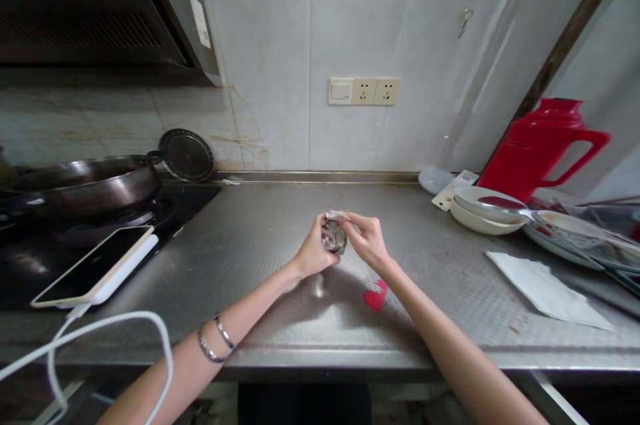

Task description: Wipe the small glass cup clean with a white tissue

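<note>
Held above the middle of the steel counter is a small, shiny grey glass-like object (333, 237), perhaps a little jar; its exact kind is unclear. My left hand (316, 248) wraps round it from the left, thumb underneath. At its top edge, a small white scrap (336, 215), like paper or tissue, sits between the fingers of my right hand (366, 236), which are closed in a pinch. Part of the scrap is hidden by those fingers. On the counter below my right wrist lies a torn red piece (375, 296) with a ragged edge.
A phone (95, 265) with a white cable rests at the left near the hob, where a steel pan (95, 188) stands. At the right are stacked bowls (487, 218), plates, a red thermos jug (533, 152) and a folded white tissue (545, 288).
</note>
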A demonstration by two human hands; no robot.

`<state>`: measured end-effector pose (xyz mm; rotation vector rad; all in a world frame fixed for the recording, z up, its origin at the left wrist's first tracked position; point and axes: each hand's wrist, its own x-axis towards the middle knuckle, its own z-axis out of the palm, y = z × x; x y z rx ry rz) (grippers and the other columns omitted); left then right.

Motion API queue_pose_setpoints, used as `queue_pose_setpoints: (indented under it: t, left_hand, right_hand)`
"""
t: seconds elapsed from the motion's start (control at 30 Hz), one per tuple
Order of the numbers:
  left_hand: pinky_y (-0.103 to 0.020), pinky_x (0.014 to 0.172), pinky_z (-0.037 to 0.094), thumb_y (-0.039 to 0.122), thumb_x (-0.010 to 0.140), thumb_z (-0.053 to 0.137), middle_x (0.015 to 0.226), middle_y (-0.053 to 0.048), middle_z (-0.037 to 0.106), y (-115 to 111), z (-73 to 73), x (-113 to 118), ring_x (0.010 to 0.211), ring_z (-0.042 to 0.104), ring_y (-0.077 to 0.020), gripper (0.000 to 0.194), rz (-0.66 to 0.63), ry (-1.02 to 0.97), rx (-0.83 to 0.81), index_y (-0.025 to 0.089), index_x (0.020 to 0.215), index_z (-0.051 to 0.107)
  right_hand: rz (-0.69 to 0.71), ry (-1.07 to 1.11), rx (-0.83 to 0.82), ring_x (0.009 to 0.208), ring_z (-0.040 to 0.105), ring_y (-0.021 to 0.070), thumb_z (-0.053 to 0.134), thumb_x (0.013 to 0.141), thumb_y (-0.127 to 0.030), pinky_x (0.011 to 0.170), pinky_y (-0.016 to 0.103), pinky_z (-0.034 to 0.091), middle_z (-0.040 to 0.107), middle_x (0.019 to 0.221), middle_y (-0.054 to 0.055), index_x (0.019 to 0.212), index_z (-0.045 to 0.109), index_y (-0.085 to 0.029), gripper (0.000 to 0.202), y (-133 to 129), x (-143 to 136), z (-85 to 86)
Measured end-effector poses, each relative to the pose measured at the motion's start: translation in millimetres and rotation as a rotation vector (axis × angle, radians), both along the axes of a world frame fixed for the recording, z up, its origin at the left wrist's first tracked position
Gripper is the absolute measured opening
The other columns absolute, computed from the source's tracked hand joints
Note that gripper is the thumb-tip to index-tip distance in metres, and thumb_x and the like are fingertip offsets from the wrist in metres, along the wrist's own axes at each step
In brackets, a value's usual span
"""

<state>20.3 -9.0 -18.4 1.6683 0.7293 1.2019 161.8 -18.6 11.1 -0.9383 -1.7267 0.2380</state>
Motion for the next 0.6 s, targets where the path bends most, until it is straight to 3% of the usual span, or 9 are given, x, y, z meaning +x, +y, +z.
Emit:
queue_pose_setpoints:
  t: [0.17, 0.4, 0.6]
  left_hand:
    - [-0.027, 0.073, 0.044, -0.003, 0.047, 0.067, 0.109, -0.005, 0.054, 2.5, -0.1, -0.8, 0.084, 0.056, -0.0146, 0.08, 0.002, 0.001, -0.019, 0.02, 0.119, 0.039]
    - [-0.026, 0.07, 0.047, 0.008, 0.047, 0.079, 0.102, -0.004, 0.057, 4.1, -0.3, -0.2, 0.083, 0.057, -0.0144, 0.079, 0.018, -0.013, -0.035, 0.021, 0.115, 0.041]
    - [-0.019, 0.048, 0.043, 0.022, 0.05, 0.081, 0.088, -0.001, 0.056, 4.2, 1.4, 0.4, 0.062, 0.052, -0.0091, 0.085, 0.009, 0.039, -0.139, 0.021, 0.12, 0.033]
  right_hand:
    - [0.021, 0.054, 0.057, 0.097, 0.067, 0.025, 0.051, 0.084, -0.028, 0.085, 0.035, 0.052, 0.074, 0.093, 0.005, 0.09, 0.073, -0.022, 0.024, -2.6, 0.6, 0.2]
    - [0.115, -0.16, 0.305, 0.09, 0.069, 0.0199, 0.046, 0.083, -0.018, 0.094, 0.042, 0.05, 0.073, 0.096, 0.005, 0.101, 0.069, -0.022, 0.029, -5.5, 6.3, 6.5]
    - [0.148, -0.314, 0.434, 0.085, 0.069, 0.0187, 0.046, 0.081, -0.016, 0.093, 0.044, 0.05, 0.074, 0.09, 0.005, 0.094, 0.067, -0.022, 0.025, -9.6, 10.5, 9.0]
